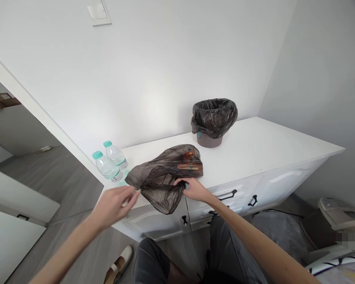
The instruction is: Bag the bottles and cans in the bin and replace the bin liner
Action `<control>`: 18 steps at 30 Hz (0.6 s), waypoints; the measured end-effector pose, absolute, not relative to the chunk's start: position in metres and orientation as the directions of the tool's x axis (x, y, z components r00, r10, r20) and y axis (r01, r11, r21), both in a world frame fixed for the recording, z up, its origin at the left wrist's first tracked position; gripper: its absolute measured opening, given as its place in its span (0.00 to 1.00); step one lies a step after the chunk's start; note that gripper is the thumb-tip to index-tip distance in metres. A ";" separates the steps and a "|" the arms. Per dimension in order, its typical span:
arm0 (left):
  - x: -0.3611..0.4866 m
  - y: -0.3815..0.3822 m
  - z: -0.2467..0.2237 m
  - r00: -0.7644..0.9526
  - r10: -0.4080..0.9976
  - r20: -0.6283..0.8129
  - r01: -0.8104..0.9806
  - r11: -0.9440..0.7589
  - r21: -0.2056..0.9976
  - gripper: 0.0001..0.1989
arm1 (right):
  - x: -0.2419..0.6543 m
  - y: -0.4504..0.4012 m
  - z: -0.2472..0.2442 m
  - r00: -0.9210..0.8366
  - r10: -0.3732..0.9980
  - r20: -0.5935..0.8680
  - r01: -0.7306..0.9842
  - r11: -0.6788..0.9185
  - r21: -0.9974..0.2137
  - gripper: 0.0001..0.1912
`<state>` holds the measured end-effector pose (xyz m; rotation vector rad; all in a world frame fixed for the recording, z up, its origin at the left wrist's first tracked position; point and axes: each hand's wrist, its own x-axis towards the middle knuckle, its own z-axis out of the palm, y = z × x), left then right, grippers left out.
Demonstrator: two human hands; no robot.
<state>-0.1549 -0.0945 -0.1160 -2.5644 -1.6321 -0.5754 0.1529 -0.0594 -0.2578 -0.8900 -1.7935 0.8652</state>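
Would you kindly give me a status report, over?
Right hand gripping dark bag; left hand at its gathered edge, grip unclear. Bag partly on countertop, overhanging front edge. Two bottles standing close by, left.

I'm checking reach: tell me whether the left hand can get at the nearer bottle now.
Probably not while the left hand appears to pinch the dark bag, though the way to the nearer bottle looks free.

Dark bag (164, 163), contents (190, 166) indistinct
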 end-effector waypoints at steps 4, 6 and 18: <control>-0.105 -0.087 -0.156 0.688 0.689 0.226 0.655 -0.725 0.213 0.18 | 0.155 -0.075 -0.248 -0.306 0.883 0.357 0.170 0.420 -0.892 0.16; -0.083 -0.074 -0.166 0.725 0.647 0.235 0.609 -0.762 0.220 0.18 | 0.160 -0.094 -0.239 -0.321 0.877 0.358 0.162 0.423 -0.891 0.17; 0.000 -0.014 -0.174 0.674 0.726 0.136 0.664 -0.676 0.320 0.23 | 0.222 -0.125 -0.233 0.117 0.809 0.576 0.396 0.493 -0.774 0.21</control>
